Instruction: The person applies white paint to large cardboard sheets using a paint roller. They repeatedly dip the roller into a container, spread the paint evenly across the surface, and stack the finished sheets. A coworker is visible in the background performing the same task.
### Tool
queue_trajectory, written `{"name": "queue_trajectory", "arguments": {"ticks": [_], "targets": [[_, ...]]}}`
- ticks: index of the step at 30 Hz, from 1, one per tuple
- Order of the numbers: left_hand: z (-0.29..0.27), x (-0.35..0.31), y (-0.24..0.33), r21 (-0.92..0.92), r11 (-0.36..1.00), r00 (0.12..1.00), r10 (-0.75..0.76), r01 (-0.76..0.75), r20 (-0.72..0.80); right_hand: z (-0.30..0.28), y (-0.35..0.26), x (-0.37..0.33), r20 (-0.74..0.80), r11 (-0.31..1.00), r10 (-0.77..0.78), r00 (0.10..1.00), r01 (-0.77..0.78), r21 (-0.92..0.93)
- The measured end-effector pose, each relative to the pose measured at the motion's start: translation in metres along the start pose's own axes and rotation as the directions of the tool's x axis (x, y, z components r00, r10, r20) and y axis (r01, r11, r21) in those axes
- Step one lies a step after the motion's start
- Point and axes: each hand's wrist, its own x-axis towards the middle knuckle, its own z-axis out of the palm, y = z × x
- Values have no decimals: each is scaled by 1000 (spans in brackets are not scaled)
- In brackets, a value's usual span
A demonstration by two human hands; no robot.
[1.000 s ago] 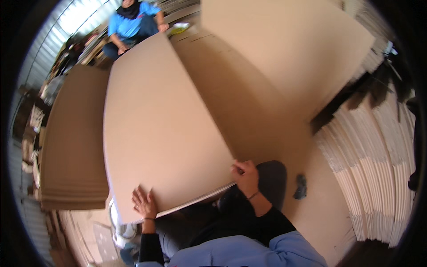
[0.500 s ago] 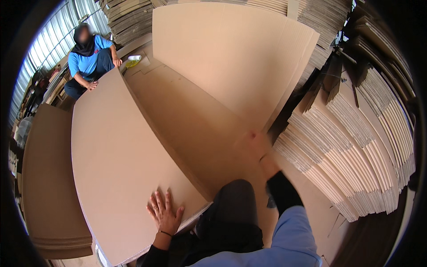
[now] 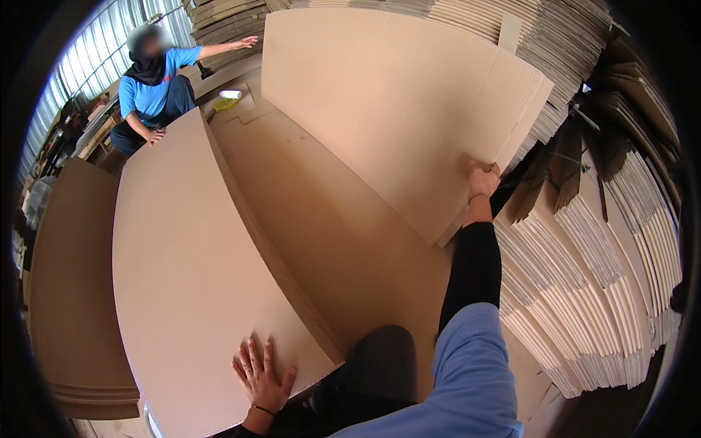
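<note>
My left hand [image 3: 263, 379] lies flat, fingers spread, on the near end of a stack of large brown cardboard sheets [image 3: 190, 241]. Reaching forward to the right, my right hand [image 3: 484, 181] has its fingers curled over the right edge of a tall cardboard sheet [image 3: 394, 109], which stands leaning at the back. More sheet edges show behind that one. Part of my right hand's grip is hidden by the hand itself.
A co-worker [image 3: 157, 91] crouches at the stack's far end, one hand on it, one arm stretched toward the leaning sheet. Folded cardboard bundles [image 3: 577, 292] stand at right. Another sheet stack [image 3: 73, 292] is at left. A white roll [image 3: 230, 95] lies on the floor.
My right hand has moved forward and right, from in front of the leaning sheet onto its edge. The co-worker has raised one arm toward it. My left hand stays on the stack.
</note>
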Motion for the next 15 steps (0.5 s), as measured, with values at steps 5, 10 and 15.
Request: {"name": "queue_trajectory", "arguments": {"ticks": [5, 10, 15], "targets": [[4, -2, 0, -2, 1000, 1000, -5, 5, -12, -14, -25, -36, -36, 991, -27, 999, 23, -129], [6, -3, -2, -28, 1000, 999, 11, -12, -31, -24, -40, -60, -63, 1000, -16, 998, 16, 5], [7, -5, -4, -38, 999, 998, 34, -36, -48, -21, -42, -113, 156, 925, -244, 957, 181, 334]]}}
